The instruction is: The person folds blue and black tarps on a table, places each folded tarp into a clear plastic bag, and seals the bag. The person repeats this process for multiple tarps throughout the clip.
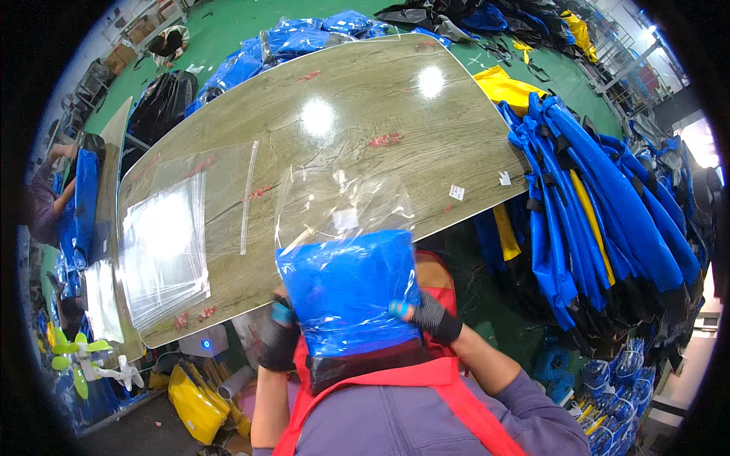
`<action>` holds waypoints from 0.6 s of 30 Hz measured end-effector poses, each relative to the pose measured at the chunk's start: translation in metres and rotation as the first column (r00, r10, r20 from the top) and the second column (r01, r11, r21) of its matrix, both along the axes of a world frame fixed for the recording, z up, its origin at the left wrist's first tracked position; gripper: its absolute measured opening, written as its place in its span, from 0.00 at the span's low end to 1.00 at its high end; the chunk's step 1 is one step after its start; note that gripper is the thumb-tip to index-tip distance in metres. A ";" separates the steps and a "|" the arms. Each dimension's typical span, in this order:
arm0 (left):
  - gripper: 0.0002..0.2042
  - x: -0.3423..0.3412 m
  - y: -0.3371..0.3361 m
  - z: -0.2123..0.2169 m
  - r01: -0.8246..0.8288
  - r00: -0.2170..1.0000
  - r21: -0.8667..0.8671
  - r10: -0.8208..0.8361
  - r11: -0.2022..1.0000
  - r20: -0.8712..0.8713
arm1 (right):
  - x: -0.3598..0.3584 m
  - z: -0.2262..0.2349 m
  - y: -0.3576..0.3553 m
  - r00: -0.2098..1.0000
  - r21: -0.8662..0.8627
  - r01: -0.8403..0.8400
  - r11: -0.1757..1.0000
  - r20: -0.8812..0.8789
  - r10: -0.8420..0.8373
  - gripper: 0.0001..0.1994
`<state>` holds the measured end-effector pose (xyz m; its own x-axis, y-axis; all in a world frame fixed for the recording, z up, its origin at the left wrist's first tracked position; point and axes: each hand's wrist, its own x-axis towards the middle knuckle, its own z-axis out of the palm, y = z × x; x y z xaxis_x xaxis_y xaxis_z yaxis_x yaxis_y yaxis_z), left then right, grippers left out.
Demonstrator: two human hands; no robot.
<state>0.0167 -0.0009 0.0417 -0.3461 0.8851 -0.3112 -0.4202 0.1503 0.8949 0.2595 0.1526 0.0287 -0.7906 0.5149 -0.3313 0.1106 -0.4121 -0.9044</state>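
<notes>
In front of my chest is a clear plastic bag with a folded blue cloth item inside it, black along its lower edge. The upper part of the bag lies loose over the table edge. My left hand, in a dark glove with blue at the fingers, holds the bag's left side; most of its fingers are hidden. At the right side my right hand, in a grey and black glove, grips the bag with its thumb in front and the other fingers behind.
A wood-patterned table spreads ahead, with a stack of clear bags on its left. Long blue covers hang at the right. Blue packages lie beyond the table. Another person works at far left, near a green fan.
</notes>
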 end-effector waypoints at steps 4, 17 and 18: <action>0.30 0.003 -0.018 -0.019 -0.001 0.997 -0.216 0.019 0.976 0.079 | -0.002 0.005 -0.003 0.998 -0.041 0.056 0.998 -0.024 -0.057 0.23; 0.28 -0.004 -0.017 -0.046 -0.063 0.989 -0.237 0.093 0.970 0.117 | -0.016 0.004 -0.002 0.991 -0.129 0.130 0.983 0.043 -0.125 0.34; 0.27 -0.007 -0.017 -0.053 -0.034 0.957 -0.144 0.074 0.989 0.281 | -0.015 0.004 0.000 0.981 0.127 0.047 0.991 0.180 -0.069 0.35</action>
<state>0.0094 -0.0175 -0.0111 -0.2716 0.8098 -0.5201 -0.6652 0.2326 0.7095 0.2442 0.1524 0.0324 -0.6900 0.6034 -0.3998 0.2581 -0.3109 -0.9147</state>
